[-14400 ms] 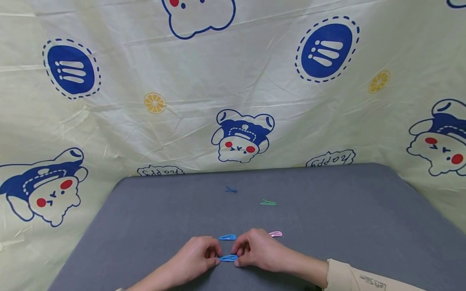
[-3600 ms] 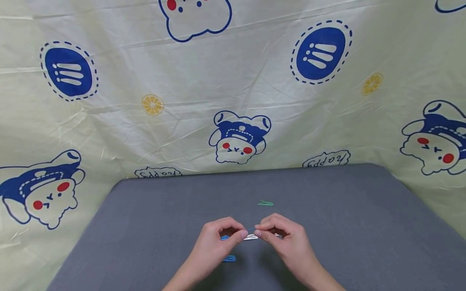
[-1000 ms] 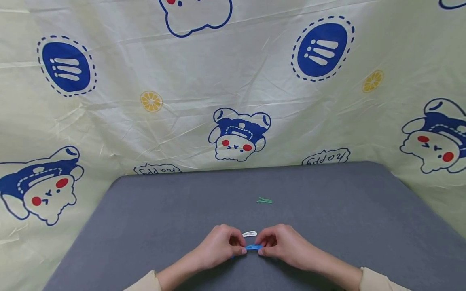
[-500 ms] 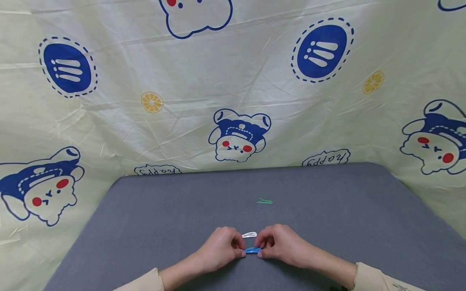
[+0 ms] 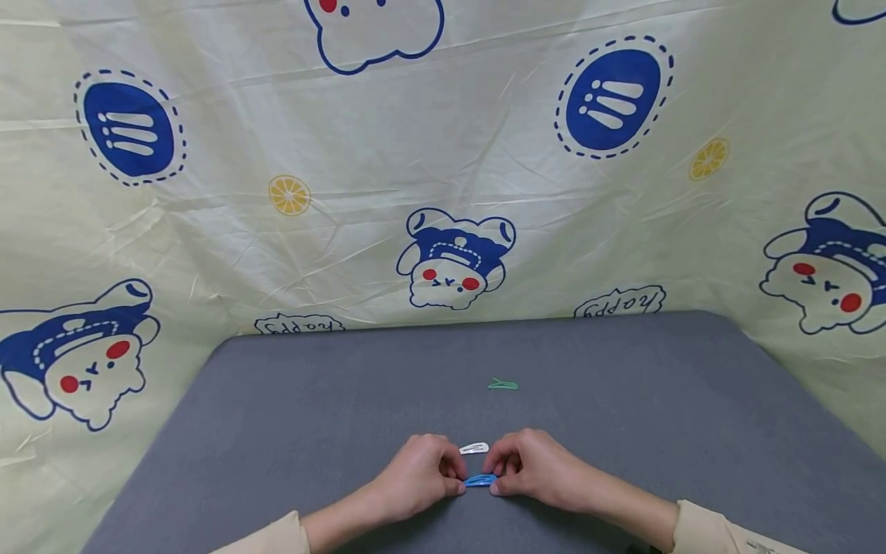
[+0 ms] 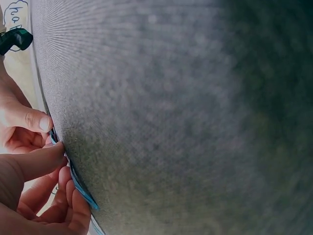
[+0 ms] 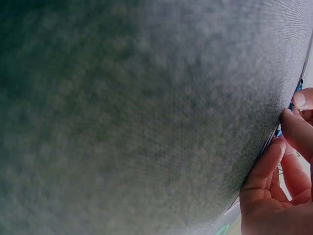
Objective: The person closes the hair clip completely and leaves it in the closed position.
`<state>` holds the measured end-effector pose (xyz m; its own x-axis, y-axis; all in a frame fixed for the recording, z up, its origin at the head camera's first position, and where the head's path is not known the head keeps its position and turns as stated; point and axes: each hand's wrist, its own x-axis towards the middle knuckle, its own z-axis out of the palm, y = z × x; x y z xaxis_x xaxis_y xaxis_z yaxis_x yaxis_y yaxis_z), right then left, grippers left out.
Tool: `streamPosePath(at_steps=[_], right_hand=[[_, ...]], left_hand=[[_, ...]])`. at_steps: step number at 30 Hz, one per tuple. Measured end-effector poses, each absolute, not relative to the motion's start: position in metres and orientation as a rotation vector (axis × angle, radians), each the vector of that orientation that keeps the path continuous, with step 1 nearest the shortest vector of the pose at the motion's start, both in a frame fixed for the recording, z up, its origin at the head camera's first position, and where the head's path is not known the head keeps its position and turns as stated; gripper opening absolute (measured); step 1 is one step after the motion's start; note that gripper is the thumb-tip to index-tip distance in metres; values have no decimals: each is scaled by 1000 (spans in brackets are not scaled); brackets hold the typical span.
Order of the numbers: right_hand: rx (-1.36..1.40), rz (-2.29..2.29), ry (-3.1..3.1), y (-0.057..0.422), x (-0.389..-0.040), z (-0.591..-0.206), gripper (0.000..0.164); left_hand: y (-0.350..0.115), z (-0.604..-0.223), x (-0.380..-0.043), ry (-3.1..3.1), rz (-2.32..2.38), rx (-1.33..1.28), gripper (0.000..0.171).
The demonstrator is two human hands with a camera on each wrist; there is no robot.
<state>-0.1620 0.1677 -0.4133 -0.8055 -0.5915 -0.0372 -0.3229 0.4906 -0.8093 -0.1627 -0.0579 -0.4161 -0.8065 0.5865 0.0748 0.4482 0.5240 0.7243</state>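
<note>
In the head view, a blue snap hair clip (image 5: pixel 480 480) lies low over the table between my two hands. My left hand (image 5: pixel 421 473) pinches its left end between thumb and fingers. My right hand (image 5: pixel 536 468) pinches the right end the same way. The left wrist view shows another blue hair clip (image 6: pixel 82 190) beside the curled fingers of my left hand. Just beyond the hands lies a white hair clip (image 5: pixel 474 448).
Farther back on the grey table (image 5: pixel 311 400) rests a green hair clip (image 5: pixel 503 384), its parts spread apart. A pale clip (image 7: pixel 232 205) shows past my right hand in the right wrist view. A printed cloth (image 5: pixel 360 254) hangs behind the table.
The dark blue clip at the back was gone by 3.6 seconds ago, when both hands held a thin blue clip higher up. During the last second, hands and clip shift slightly toward me.
</note>
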Motion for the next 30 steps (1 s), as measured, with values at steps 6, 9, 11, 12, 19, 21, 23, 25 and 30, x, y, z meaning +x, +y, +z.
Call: streamPosePath(at_steps=[6,9,11,12,19,21,23,25,30], right_hand=[[-785,-1235,2411,169,-162,-413,13],[-799,-1243,2405,170,-162,-412,13],[-809,-1241,2406,170,-161,-411,13],[-811,-1236,2411,171,-161,-410,13],[-783,-1227,2471,177,-160,-397,15],[-792,-1240,2496,180,-159,-394,16],[-802,-1254,2526,183,-159,-390,15],[-802,-1277,2539,185,-159,-386,15],[-766,-1279,2583,192,-161,-377,18]], left_hand=[[-61,-417,-163,2556,1188,882,13],[-63,-417,-165,2516,1242,861,12],[-65,-417,-166,2494,1272,850,11],[-65,-417,-166,2484,1285,851,11],[-69,-410,-168,2420,1359,844,10],[-71,-405,-169,2415,1376,847,10],[-72,-400,-172,2429,1385,861,9],[-73,-395,-175,2456,1380,878,10],[-76,-385,-186,2532,1323,910,10]])
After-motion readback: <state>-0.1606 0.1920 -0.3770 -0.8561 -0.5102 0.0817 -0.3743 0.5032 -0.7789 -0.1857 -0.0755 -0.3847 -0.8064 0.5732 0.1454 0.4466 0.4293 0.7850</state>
